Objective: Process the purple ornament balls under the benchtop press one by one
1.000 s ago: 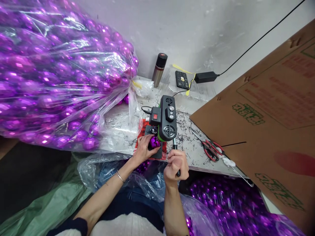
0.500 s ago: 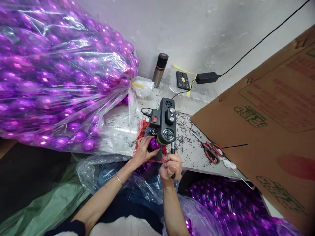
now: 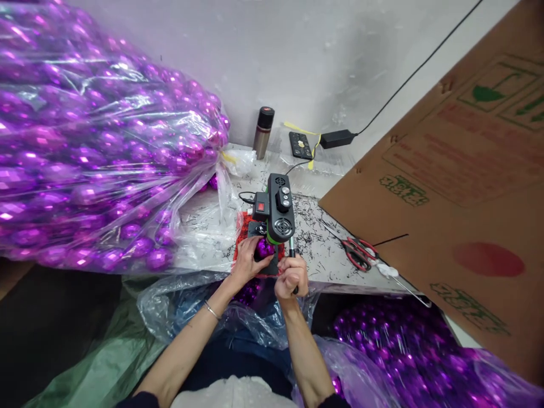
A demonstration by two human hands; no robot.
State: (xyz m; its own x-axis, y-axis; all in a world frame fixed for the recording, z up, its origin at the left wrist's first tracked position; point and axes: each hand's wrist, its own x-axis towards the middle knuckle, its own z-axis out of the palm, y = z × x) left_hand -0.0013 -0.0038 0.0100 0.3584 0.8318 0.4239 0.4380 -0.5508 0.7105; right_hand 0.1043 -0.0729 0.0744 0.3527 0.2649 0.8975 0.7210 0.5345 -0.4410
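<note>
A shiny purple ball ornament (image 3: 264,247) sits under the front end of a small black bench drill press (image 3: 280,207), and my left hand (image 3: 245,262) grips it from the left between thumb and fingers. My right hand (image 3: 292,276) is wrapped round the black-ended feed lever (image 3: 292,247) at the machine's right side. The drill tip is hidden by the machine's head. The machine's base stands on a red mat (image 3: 242,229) strewn with black shavings.
A big clear bag of purple balls (image 3: 106,147) fills the left. Behind the machine are a flask (image 3: 263,133), a phone (image 3: 300,145) and a black power adapter (image 3: 337,138). Red-handled scissors (image 3: 357,253) lie beside a cardboard box (image 3: 446,204). More purple balls (image 3: 395,334) lie at lower right.
The camera view has shifted, so the whole scene sits a little further left. Both hands keep their holds on the ball ornament and the lever.
</note>
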